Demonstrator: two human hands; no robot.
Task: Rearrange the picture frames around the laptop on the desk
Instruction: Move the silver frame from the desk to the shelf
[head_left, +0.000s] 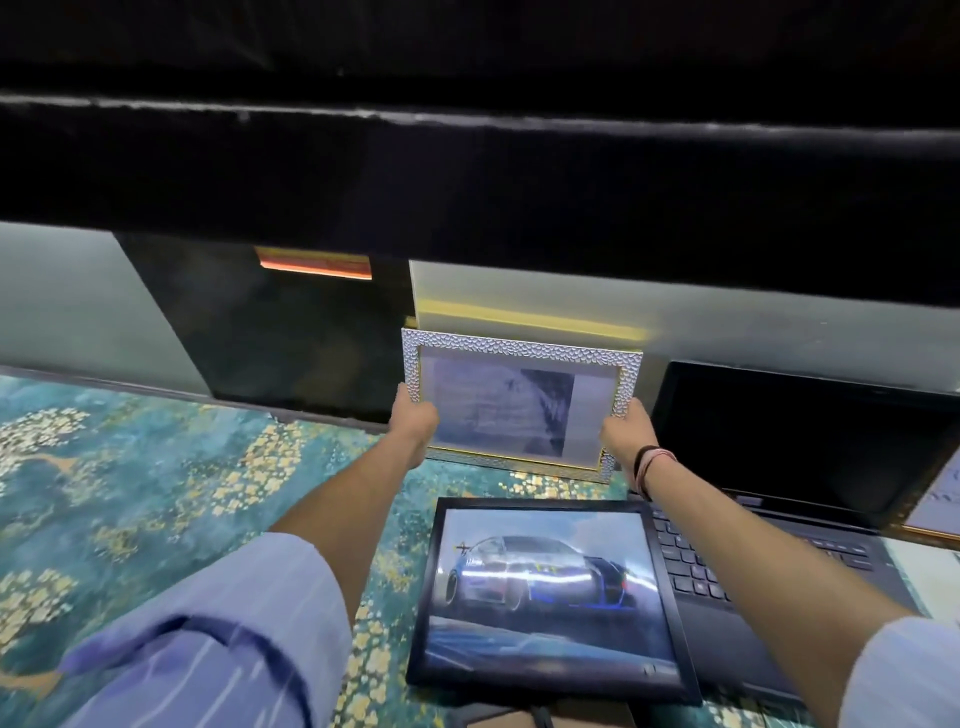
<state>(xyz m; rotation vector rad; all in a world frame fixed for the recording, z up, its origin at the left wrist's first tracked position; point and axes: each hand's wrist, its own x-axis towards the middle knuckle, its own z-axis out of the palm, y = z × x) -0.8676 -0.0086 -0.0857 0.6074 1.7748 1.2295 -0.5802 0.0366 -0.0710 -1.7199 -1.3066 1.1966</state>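
Picture frames are the job: the silver frame (521, 408) is held upright toward the desk's (156, 493) back edge, just left of the open laptop (800, 467), with the left hand (415, 423) and right hand (626, 434) each clamped on a lower side of it. Whether its bottom edge touches the desk I cannot tell. Released too upright, it could tip forward onto the black frame (550, 597) lying nearer the front edge against the laptop's keyboard. A third frame (935, 499) shows at the far right.
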